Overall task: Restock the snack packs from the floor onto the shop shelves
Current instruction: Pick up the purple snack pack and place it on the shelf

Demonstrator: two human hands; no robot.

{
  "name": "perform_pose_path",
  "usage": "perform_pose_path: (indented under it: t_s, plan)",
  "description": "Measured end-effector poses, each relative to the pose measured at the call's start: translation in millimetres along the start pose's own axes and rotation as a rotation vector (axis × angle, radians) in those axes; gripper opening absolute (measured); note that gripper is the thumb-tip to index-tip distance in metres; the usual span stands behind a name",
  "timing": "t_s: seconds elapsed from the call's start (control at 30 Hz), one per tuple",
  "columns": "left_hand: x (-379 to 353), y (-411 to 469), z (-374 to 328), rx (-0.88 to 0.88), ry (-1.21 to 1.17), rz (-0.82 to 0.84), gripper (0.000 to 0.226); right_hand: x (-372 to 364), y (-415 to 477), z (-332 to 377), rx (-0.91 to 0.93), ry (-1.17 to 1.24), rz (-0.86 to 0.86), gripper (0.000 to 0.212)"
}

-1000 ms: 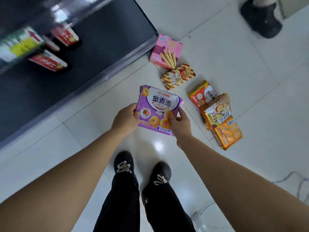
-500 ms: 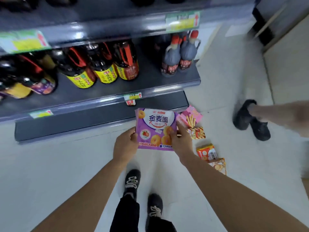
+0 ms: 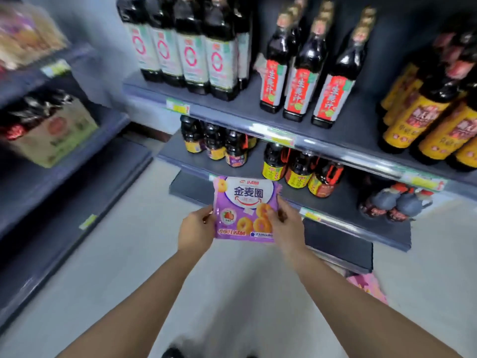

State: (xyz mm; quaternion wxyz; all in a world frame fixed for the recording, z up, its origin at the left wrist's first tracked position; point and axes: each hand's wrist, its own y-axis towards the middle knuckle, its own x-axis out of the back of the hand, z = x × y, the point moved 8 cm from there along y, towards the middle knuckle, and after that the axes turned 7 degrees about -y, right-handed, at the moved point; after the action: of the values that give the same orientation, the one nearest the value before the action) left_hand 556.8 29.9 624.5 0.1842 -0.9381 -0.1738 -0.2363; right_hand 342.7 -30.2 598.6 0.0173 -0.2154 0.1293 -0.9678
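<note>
- Dark bottles with white, pink-ringed labels point(image 3: 191, 55), upright in a row
- Red-labelled dark bottles point(image 3: 296, 91) just to their right
- Yellow-labelled bottles point(image 3: 423, 120), far right
- Smaller yellow-labelled bottles point(image 3: 299, 174), one level lower
- Blurred cardboard box point(image 3: 56, 135), left
- Pale floor point(image 3: 144, 254)

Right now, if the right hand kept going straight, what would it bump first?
Probably the grey metal shelf edge, then the small dark bottles with yellow labels on it. The right hand grips the purple snack pack; depth is unclear.
</note>
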Motion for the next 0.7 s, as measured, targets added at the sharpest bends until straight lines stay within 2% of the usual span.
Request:
perform_pose_path:
  t_s: [0.3,0.7]
  plan:
    - [209,-20,9,0.009,-0.111,-0.293,0.027,-137,-37,165,0.262,0.02,0.212,0.038]
    - [459,-67,29,-0.083,-0.096,-0.616,0.025,-305,-127,361,0.503,0.063,0.413,0.035]
